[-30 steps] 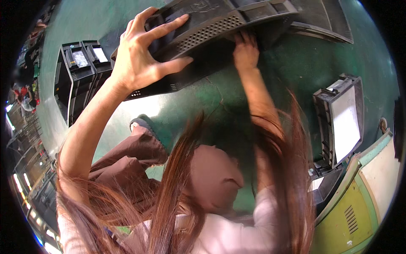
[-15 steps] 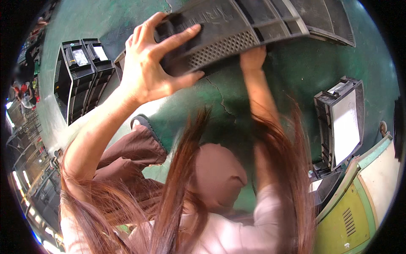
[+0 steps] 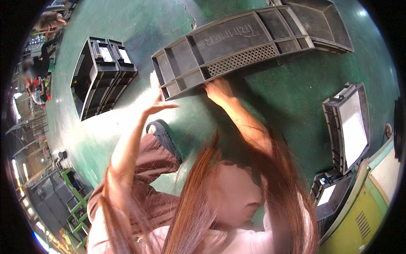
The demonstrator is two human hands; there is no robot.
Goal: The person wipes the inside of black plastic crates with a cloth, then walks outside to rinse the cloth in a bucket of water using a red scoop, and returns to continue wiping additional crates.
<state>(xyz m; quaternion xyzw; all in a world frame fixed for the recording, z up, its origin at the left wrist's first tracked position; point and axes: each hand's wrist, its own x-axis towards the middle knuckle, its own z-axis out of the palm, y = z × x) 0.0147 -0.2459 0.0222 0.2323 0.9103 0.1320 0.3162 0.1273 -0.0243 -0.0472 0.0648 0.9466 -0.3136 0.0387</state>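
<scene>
A black plastic crate [image 3: 230, 40] stands on its side in front of me, its ribbed wall with a perforated strip facing up. My right hand [image 3: 218, 90] grips its near lower edge, fingers partly hidden beneath it. By the crate's left end is my left hand [image 3: 155, 99], somewhat blurred. Its thumb sticks out to the right and its fingers point up along the corner. It appears to hold nothing, though whether it touches the crate I cannot tell.
Another dark crate [image 3: 327, 25] adjoins the far right end. Two black crates with white labels [image 3: 101, 78] stand at left. On the right are a black crate with a white sheet [image 3: 347, 129], a smaller one [image 3: 332, 194] and a green cabinet [image 3: 359, 216]. The green floor [image 3: 292, 91] is cracked.
My left hand has left the crate's upper wall and dropped to its left end. My right hand has slid leftward along the near edge. More of the crate's left end shows.
</scene>
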